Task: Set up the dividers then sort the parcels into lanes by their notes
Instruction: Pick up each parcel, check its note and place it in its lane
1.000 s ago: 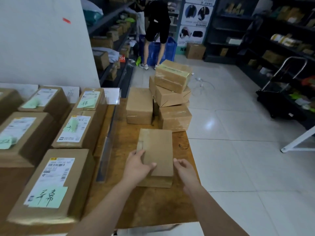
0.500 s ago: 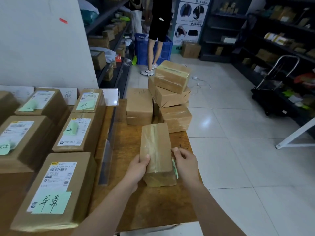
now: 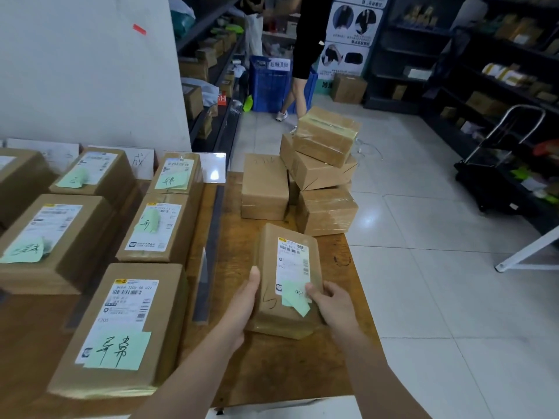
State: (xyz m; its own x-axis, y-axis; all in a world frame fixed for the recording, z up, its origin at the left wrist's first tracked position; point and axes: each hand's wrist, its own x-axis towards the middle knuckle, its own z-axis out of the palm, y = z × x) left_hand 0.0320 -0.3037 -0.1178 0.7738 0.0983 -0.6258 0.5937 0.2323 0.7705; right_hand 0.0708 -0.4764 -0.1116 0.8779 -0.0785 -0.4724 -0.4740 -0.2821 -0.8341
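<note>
Parcel [image 3: 269, 255] sits label-up between your hands at the near right part of the table [image 3: 272, 367], right of the clear divider [image 3: 208, 267]. Your left hand [image 3: 242, 303] grips its left edge, thumb pointing along the side. Your right hand [image 3: 332, 306] grips the near right corner, thumb on the green note [image 3: 295, 297]. Can't tell if it's resting or lifted. The unsorted stack [image 3: 323, 173] is beyond it, the sorted boxes [image 3: 121, 325] to your left.

A person [image 3: 305, 40] stands beside a blue crate [image 3: 267, 86].
</note>
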